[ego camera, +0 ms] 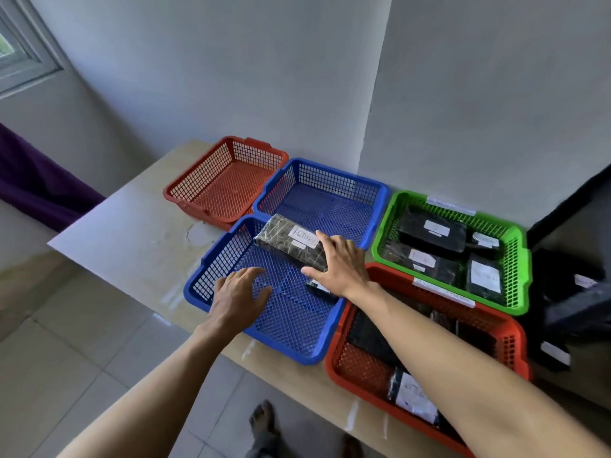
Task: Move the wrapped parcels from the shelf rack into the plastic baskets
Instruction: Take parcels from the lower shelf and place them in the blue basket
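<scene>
A black wrapped parcel [287,244] with a white label lies in the far right corner of the near blue basket [231,259]. My right hand [337,264] rests on the parcel's near end, fingers spread, thumb beside its edge. My left hand [239,292] hovers open over the basket's mesh floor, holding nothing. A second small dark parcel [317,289] peeks out below my right hand. The green basket [519,259] holds several labelled black parcels, and the near red basket [347,355] holds more, partly hidden by my right forearm.
A second blue basket [377,200] and a far red basket [185,193] stand behind on the pale table [132,239]. Dark parcels [568,292] sit on the rack at the right edge. White walls close the back. A bare foot [263,421] shows below.
</scene>
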`<state>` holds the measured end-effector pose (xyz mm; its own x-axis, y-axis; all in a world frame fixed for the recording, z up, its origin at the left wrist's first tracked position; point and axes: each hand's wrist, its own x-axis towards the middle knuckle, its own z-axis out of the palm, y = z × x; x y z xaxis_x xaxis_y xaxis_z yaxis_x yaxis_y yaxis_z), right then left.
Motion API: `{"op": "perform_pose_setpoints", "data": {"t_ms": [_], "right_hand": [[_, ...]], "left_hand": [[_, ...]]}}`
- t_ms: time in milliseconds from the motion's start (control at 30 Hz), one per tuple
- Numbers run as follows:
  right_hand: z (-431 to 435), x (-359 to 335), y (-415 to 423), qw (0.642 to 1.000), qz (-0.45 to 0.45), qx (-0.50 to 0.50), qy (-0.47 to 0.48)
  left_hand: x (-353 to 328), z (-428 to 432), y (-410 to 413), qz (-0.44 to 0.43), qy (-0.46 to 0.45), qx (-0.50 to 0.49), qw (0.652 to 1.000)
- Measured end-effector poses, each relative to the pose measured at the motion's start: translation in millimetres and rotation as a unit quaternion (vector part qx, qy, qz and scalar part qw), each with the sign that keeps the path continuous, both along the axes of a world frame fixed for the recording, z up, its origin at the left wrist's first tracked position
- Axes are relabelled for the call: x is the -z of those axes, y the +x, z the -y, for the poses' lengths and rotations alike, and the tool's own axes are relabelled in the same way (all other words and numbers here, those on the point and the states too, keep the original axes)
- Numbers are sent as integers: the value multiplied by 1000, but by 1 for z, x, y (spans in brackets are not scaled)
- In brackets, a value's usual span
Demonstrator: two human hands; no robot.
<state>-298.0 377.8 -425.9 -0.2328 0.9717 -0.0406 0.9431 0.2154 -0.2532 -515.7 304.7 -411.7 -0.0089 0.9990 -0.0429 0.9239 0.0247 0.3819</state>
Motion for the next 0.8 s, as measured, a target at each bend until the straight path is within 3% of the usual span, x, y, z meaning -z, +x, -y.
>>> {"op": "perform_pose_setpoints", "data": {"t_ms": [233,400,800], "right_hand": [[-25,19,-46,999,15,24,-27],[-21,36,-75,994,-22,83,-61],[-49,73,-114,990,8,76,-115]], "left_hand": [[17,-60,-44,26,-13,62,998],[25,-88,-66,55,10,76,996],[50,-109,-104,5,-26,161,987]]}}
